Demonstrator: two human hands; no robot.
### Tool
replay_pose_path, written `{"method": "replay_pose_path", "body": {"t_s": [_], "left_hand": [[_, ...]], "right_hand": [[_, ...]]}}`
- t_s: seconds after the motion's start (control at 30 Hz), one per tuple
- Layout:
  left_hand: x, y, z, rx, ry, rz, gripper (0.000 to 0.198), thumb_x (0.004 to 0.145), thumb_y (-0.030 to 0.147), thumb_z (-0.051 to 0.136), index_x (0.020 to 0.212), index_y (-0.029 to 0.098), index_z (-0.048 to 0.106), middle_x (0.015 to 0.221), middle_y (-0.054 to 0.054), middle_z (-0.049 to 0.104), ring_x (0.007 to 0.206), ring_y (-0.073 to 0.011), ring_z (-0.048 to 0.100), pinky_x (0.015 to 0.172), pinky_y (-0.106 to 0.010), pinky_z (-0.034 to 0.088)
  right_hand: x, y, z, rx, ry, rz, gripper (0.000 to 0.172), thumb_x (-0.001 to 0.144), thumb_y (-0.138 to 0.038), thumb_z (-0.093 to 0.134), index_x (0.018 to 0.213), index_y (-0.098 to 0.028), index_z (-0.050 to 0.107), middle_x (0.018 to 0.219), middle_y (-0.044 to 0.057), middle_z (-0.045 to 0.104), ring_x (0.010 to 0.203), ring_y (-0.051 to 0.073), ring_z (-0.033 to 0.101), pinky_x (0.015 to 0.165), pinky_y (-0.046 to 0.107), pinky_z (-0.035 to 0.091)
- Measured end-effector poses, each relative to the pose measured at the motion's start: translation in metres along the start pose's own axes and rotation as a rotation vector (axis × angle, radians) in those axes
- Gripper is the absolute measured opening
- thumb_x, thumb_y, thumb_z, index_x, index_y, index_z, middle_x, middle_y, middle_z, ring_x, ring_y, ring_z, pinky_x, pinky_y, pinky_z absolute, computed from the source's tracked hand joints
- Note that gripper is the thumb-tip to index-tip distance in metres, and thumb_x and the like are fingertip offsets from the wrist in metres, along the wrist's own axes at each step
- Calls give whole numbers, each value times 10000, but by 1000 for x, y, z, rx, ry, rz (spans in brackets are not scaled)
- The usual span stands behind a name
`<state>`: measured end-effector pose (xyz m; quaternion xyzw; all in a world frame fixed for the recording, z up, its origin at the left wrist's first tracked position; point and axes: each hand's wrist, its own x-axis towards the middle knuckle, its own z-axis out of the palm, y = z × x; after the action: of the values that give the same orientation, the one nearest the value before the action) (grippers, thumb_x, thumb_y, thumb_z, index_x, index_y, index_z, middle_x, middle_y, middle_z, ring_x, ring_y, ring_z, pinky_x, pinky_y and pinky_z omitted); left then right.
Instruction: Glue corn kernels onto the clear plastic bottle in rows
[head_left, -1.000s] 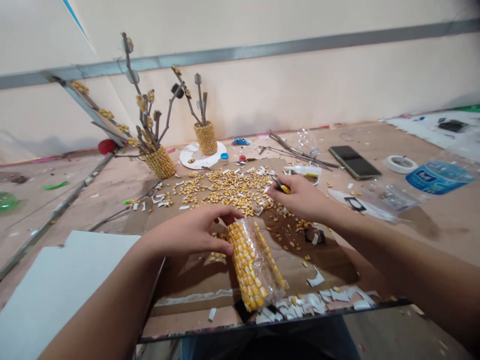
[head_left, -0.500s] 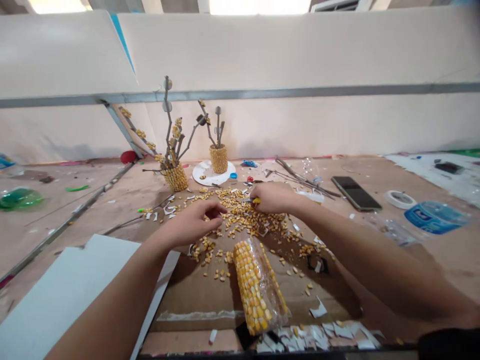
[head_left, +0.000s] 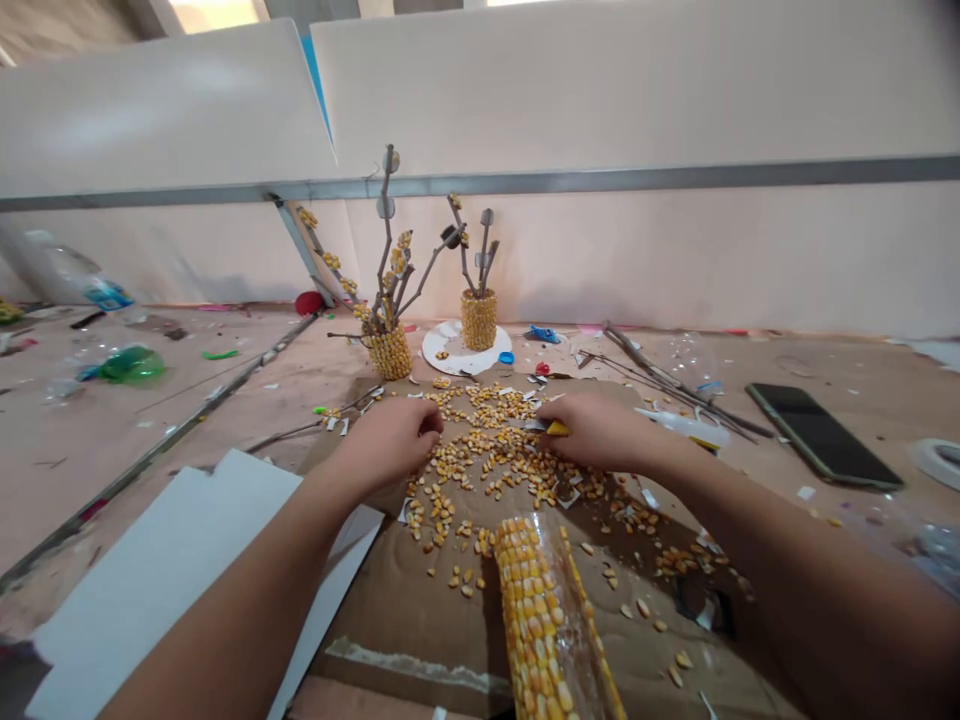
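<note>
My right hand (head_left: 592,430) is closed round a utility knife (head_left: 556,427) with a yellow body; its grey blade points left over the loose corn kernels (head_left: 491,410). My left hand (head_left: 394,437) is at the left edge of the kernels, its fingers curled and pinched together; anything between them is hidden. Between my forearms lies a clear plastic cylinder (head_left: 536,620), partly covered in rows of glued corn kernels, with bare plastic on its right side. Kernels and cylinder rest on a sheet of brown cardboard (head_left: 420,620).
Two kernel-covered pots with twigs, one at left (head_left: 388,352) and one (head_left: 478,320) on a white disc (head_left: 439,350), stand at the back. White board (head_left: 172,560) lies left. A glue bottle (head_left: 686,428), twigs (head_left: 660,375) and a phone (head_left: 823,435) are at right.
The view has swung right, so things appear shifted. My left fingers have closed from a loose curl to a pinch. The right hand still holds the knife over the kernels.
</note>
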<state>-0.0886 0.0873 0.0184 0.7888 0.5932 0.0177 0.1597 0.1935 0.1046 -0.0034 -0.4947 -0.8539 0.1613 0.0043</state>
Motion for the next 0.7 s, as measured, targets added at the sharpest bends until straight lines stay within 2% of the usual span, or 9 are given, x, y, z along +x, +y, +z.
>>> {"method": "replay_pose_path", "body": {"t_s": [0.17,0.3,0.47,0.57,0.7], "left_hand": [[0,5,5,37,-45,102,185,886,208,571,895,213,756,947,-76,796,859,-265,712,731,-351,491],[2,9,14,33,-48,160,232,906,174,540,980,207,757,1024,-84,795,939,-267,718,805,-366,518],[7,10,22,40,38,177,266,949,177,515,1098,189,734,1155,-112,772,1067,-288,706,921,-404,536],[10,9,26,35,73,176,271,966,188,507,1131,193,723,1180,-114,755,1114,-296,695,970,-423,536],[14,5,29,-42,242,132,289,1005,253,503,1216,179,686,1246,-128,724,1176,-300,674,1054,-447,519]], "right_hand": [[-2,3,-6,5,58,-17,101,904,-285,661,887,-215,731,967,101,776,879,249,673,708,320,420],[-7,4,-14,0,96,20,119,916,-336,674,906,-233,732,946,91,774,849,252,673,687,322,409],[-13,5,-24,9,94,86,175,941,-392,660,923,-234,734,864,73,753,755,231,651,649,324,383],[-15,9,-27,25,130,52,188,938,-401,670,905,-229,737,833,68,743,735,222,633,644,325,376],[-16,16,-30,68,175,9,207,932,-411,674,873,-220,731,833,71,746,729,215,626,651,331,382]]}}
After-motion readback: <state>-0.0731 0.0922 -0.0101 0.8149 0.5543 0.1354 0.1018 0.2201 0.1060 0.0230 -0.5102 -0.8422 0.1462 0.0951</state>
